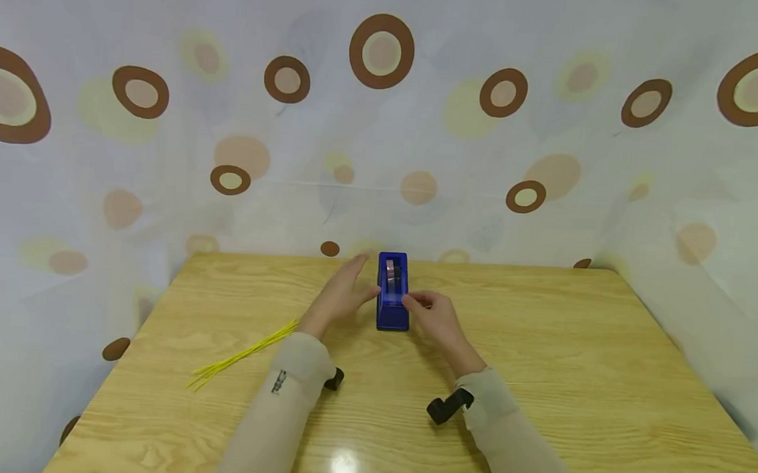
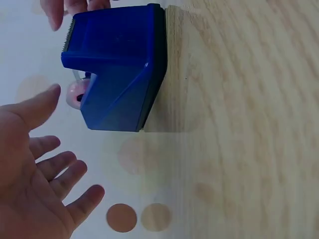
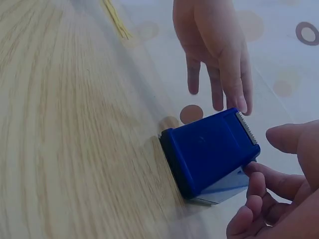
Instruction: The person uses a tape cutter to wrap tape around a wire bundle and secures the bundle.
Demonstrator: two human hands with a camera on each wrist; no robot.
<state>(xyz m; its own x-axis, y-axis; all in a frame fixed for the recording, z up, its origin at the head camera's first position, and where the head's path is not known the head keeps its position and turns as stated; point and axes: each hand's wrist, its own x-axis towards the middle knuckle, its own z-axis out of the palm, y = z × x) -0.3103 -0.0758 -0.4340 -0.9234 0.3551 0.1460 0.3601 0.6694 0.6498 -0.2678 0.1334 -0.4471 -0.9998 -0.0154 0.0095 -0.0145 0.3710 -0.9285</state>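
Okay, your left hand (image 1: pixel 342 295) is spread open at the left side of the blue tape dispenser (image 1: pixel 392 318), holding nothing; can't tell if its thumb touches. Your right hand (image 1: pixel 439 318) is at the dispenser's right side, thumb and index finger apart, other fingers loosely bent, no grip visible; fingertip contact unclear. Dispenser stands upright on the wood-grain table (image 1: pixel 578 368), near the back edge, tape roll (image 1: pixel 391 273) inside, toothed cutter (image 2: pixel 68 35) facing you. Yellow strips (image 1: pixel 244 356) lie bundled by your left forearm.
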